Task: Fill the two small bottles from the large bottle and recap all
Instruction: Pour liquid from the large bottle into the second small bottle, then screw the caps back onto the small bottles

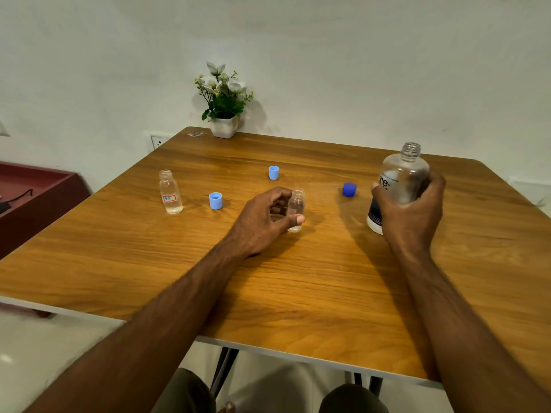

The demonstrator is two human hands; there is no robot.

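My right hand grips the large clear bottle, uncapped, standing on the table at the right. My left hand curls around a small uncapped bottle at the table's centre, thumb and fingers on its sides. A second small uncapped bottle with a red label stands apart at the left, with clear liquid in its lower part. Two light-blue caps lie loose between the bottles. A dark-blue cap sits between my hands.
A white pot of artificial flowers stands at the table's far edge against the wall. A dark red cabinet with a cable sits left of the table. My knees show under the near edge.
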